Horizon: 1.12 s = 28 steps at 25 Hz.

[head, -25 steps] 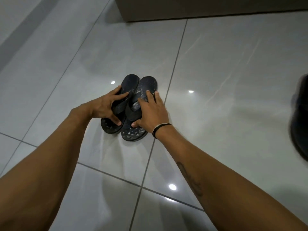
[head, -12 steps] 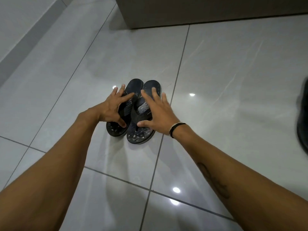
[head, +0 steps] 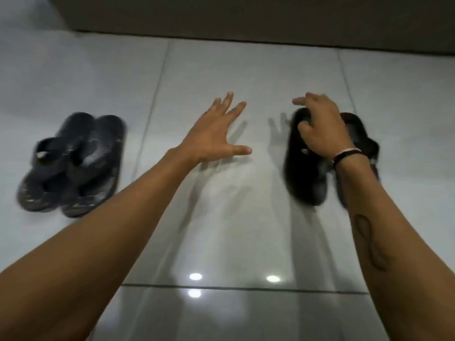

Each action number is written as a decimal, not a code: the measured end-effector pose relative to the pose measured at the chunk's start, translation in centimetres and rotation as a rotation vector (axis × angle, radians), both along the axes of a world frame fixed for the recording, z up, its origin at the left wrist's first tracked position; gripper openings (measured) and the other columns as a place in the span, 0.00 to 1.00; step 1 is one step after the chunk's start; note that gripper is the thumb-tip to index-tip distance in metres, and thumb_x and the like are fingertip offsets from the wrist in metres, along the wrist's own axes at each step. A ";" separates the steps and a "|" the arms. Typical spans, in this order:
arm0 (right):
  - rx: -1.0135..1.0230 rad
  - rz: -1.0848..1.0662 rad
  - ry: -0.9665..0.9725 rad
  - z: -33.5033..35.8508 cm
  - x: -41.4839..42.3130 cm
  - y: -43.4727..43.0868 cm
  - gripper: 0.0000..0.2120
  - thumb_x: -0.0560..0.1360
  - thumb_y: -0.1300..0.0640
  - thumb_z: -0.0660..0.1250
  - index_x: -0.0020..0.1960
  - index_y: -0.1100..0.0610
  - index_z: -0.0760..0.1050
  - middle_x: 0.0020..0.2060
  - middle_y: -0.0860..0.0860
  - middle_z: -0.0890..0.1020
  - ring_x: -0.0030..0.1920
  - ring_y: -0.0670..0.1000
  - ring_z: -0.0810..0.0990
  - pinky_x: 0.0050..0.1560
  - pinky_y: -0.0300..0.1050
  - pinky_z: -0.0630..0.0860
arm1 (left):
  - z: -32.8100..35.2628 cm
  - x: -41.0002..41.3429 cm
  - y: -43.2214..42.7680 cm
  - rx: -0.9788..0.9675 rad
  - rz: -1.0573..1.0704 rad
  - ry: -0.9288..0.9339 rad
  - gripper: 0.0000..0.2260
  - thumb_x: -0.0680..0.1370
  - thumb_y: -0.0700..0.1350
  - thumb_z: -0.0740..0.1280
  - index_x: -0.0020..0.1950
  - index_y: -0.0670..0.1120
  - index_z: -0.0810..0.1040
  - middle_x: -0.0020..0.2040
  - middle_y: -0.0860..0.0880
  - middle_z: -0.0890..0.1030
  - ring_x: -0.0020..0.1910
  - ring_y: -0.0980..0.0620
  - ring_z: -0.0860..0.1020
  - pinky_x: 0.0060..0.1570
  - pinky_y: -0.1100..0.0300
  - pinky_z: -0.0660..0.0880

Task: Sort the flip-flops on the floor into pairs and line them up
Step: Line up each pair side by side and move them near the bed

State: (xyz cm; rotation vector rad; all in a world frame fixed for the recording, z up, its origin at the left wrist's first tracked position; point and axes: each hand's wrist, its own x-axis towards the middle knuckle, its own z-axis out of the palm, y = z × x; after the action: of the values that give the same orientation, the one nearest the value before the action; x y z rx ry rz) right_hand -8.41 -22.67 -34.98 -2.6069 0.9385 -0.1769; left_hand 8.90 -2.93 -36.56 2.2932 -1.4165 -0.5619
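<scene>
Patterned pair (head: 71, 163) now released, left of black pair (head: 307, 173). Right hand (head: 320, 129) curled onto black pair, grasp uncertain; left hand (head: 216, 134) splayed, empty. Second pair begun.

Left pair of flip-flops (head: 71, 163): dark navy, pale mottled print on footbeds. Right pair (head: 307, 173): plain black. Floor tiles (head: 246, 217): glossy pale grey, dark grout lines. Wristband (head: 346, 155): black, white edge.

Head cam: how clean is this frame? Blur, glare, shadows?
Head view: motion blur smears the patterned pair and the black pair; the left hand and right hand are sharper; light spots glare on the glossy floor; soft hand shadows fall on the tiles.
</scene>
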 end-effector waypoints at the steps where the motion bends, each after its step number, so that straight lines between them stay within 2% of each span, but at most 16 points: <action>1: -0.008 -0.052 0.116 0.2 -2.6 -2.4 0.31 0.76 0.64 0.66 0.79 0.55 0.70 0.77 0.61 0.72 0.78 0.66 0.68 0.80 0.58 0.64 | -1.0 -3.2 -3.2 0.005 -0.049 -0.001 0.53 0.72 0.69 0.74 0.87 0.57 0.49 0.88 0.48 0.42 0.87 0.43 0.43 0.84 0.45 0.49; 3: 0.068 -0.134 0.320 0.8 -7.8 -5.8 0.36 0.74 0.60 0.70 0.81 0.54 0.66 0.76 0.61 0.72 0.76 0.69 0.69 0.77 0.61 0.67 | -2.2 -8.9 -8.2 0.039 -0.152 0.028 0.55 0.70 0.69 0.76 0.87 0.56 0.49 0.88 0.47 0.41 0.87 0.41 0.42 0.85 0.44 0.50; 5: 0.212 -0.145 0.425 0.9 -12.0 -6.9 0.42 0.72 0.58 0.75 0.83 0.52 0.63 0.75 0.60 0.69 0.74 0.69 0.69 0.76 0.62 0.70 | -3.1 -12.8 -11.1 0.074 -0.217 -0.007 0.57 0.68 0.68 0.77 0.87 0.55 0.49 0.88 0.46 0.41 0.86 0.38 0.40 0.84 0.41 0.49; 8: 0.351 -0.104 0.406 -0.4 -14.4 -6.7 0.42 0.72 0.59 0.76 0.83 0.52 0.64 0.84 0.56 0.59 0.79 0.64 0.67 0.79 0.55 0.67 | -4.4 -14.8 -12.5 0.114 -0.199 -0.121 0.58 0.66 0.69 0.77 0.87 0.52 0.53 0.88 0.46 0.42 0.86 0.40 0.37 0.84 0.38 0.49; 10: 0.332 -0.052 0.385 -1.7 -14.2 -6.4 0.42 0.72 0.56 0.77 0.83 0.48 0.64 0.86 0.55 0.54 0.83 0.65 0.59 0.83 0.55 0.60 | -5.0 -14.3 -12.0 0.102 -0.152 -0.142 0.61 0.63 0.72 0.78 0.87 0.49 0.54 0.88 0.46 0.44 0.87 0.43 0.38 0.84 0.41 0.50; 12: 0.284 -0.027 0.365 -2.9 -13.7 -5.5 0.46 0.70 0.48 0.80 0.83 0.47 0.64 0.86 0.56 0.54 0.84 0.67 0.55 0.84 0.59 0.56 | -5.3 -13.8 -11.3 0.108 -0.113 -0.134 0.63 0.60 0.74 0.77 0.86 0.49 0.55 0.88 0.48 0.48 0.87 0.45 0.40 0.83 0.43 0.53; 14: 0.215 -0.037 0.297 -4.0 -13.1 -4.6 0.45 0.70 0.44 0.81 0.82 0.49 0.66 0.85 0.56 0.57 0.83 0.66 0.57 0.83 0.58 0.55 | -5.6 -13.6 -11.2 0.136 -0.095 -0.130 0.62 0.59 0.74 0.77 0.86 0.50 0.57 0.88 0.49 0.52 0.87 0.45 0.42 0.82 0.42 0.56; 17: 0.193 -0.082 0.200 -4.7 -13.4 -5.1 0.40 0.69 0.49 0.82 0.78 0.48 0.71 0.84 0.55 0.62 0.83 0.62 0.62 0.83 0.56 0.56 | -5.2 -14.5 -13.0 0.152 -0.123 -0.131 0.62 0.58 0.75 0.77 0.85 0.49 0.59 0.88 0.49 0.54 0.87 0.44 0.44 0.82 0.42 0.56; 21: 0.226 -0.187 0.187 -4.1 -19.1 -10.3 0.40 0.65 0.56 0.85 0.75 0.52 0.75 0.82 0.57 0.67 0.82 0.59 0.66 0.82 0.56 0.62 | -5.1 -20.2 -18.9 0.093 -0.197 -0.179 0.60 0.59 0.75 0.76 0.84 0.48 0.62 0.87 0.45 0.58 0.86 0.40 0.50 0.83 0.42 0.56; 24: 0.253 -0.268 0.187 -3.3 -24.8 -15.0 0.38 0.65 0.61 0.85 0.73 0.53 0.77 0.80 0.54 0.68 0.77 0.60 0.71 0.78 0.54 0.68 | -5.0 -26.8 -24.2 0.058 -0.188 -0.121 0.59 0.60 0.74 0.78 0.83 0.48 0.63 0.87 0.44 0.57 0.86 0.40 0.50 0.83 0.40 0.57; 28: 0.333 -0.261 0.184 -2.7 -28.8 -19.1 0.37 0.66 0.67 0.83 0.73 0.55 0.78 0.78 0.52 0.66 0.75 0.61 0.73 0.78 0.57 0.70 | -5.0 -31.7 -27.9 0.032 -0.130 -0.056 0.57 0.60 0.70 0.81 0.81 0.48 0.64 0.86 0.43 0.56 0.86 0.40 0.48 0.82 0.38 0.55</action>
State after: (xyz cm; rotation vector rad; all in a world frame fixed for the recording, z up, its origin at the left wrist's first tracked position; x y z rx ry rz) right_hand -37.22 -41.75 -37.67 -2.2181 1.2531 0.1456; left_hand -22.84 -30.87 -41.55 2.2695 -1.6035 -0.5672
